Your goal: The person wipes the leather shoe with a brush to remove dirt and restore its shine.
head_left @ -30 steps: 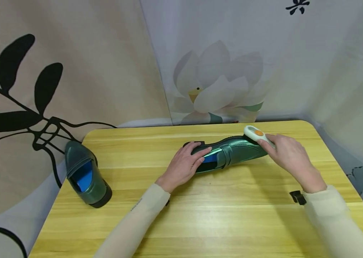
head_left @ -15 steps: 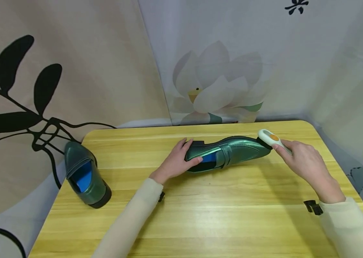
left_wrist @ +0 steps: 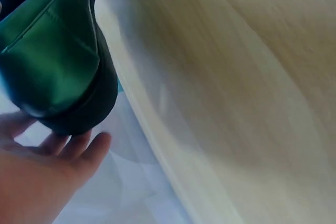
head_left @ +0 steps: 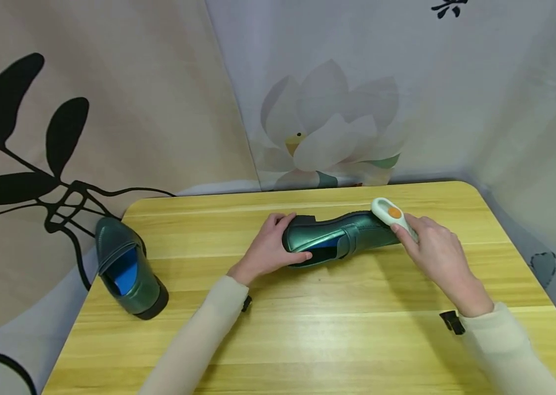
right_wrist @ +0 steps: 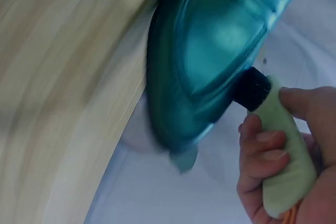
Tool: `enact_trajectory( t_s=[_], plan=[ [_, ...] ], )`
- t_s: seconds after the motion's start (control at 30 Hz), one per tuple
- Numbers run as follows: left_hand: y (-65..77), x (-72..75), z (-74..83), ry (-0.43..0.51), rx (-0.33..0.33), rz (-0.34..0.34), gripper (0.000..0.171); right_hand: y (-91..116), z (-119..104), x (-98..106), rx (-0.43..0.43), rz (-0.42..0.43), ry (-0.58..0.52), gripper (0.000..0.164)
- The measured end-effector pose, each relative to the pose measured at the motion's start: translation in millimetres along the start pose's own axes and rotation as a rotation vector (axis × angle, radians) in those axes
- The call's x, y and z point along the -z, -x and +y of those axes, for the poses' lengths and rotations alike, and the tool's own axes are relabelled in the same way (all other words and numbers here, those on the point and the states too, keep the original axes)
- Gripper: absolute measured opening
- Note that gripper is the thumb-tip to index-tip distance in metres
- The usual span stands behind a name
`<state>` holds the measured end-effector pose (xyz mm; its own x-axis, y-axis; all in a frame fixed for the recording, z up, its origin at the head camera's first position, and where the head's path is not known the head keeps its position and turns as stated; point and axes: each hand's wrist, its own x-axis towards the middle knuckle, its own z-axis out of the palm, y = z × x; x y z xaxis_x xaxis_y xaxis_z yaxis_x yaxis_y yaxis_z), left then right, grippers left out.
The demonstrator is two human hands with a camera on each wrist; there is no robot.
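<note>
A shiny dark green loafer (head_left: 364, 230) with a blue insole is tilted on its side over the table, sole edge facing away. My left hand (head_left: 269, 247) grips its heel, thumb at the opening; in the left wrist view, fingers of that hand (left_wrist: 47, 177) curl below the black heel. My right hand (head_left: 441, 252) holds a small pale-handled brush (head_left: 387, 210) with an orange oval. Its black bristles (right_wrist: 252, 90) touch the loafer along the sole edge near the toe, as the right wrist view shows. The bristles are mostly hidden in the head view.
A matching green loafer (head_left: 143, 288) stands at the left edge of the wooden table (head_left: 337, 334), its toe toward the back. Behind the table hangs a pale curtain (head_left: 332, 33) printed with a flower and dark leaves.
My left hand has shifted from over the shoe's opening to round its heel. The brush went right to the toe tip, then came back left along the sole edge.
</note>
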<state>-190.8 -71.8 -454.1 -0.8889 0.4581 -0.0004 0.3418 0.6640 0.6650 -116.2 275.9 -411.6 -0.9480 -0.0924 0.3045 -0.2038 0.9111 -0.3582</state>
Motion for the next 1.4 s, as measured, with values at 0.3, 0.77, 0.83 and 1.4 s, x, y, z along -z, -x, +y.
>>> enact_trajectory(
  t_s=[0.3,0.77,0.83,1.4],
  plan=[
    [3.8,-4.7,9.8,-0.080,-0.052,0.096,0.115,-2.8,-21.8,-9.7,0.073,-0.019,-0.013,0.044],
    [5.7,-6.4,10.7,-0.050,-0.054,0.094,0.114,17.3,54.1,25.9,-0.082,-0.230,0.004,0.060],
    [6.3,-7.4,11.5,-0.041,-0.056,0.094,0.114,12.6,49.6,24.9,-0.055,-0.215,0.018,0.057],
    [8.8,-8.3,14.4,-0.105,-0.140,0.125,0.107,-26.4,-8.7,14.8,0.144,-0.282,0.104,0.047]
  ],
)
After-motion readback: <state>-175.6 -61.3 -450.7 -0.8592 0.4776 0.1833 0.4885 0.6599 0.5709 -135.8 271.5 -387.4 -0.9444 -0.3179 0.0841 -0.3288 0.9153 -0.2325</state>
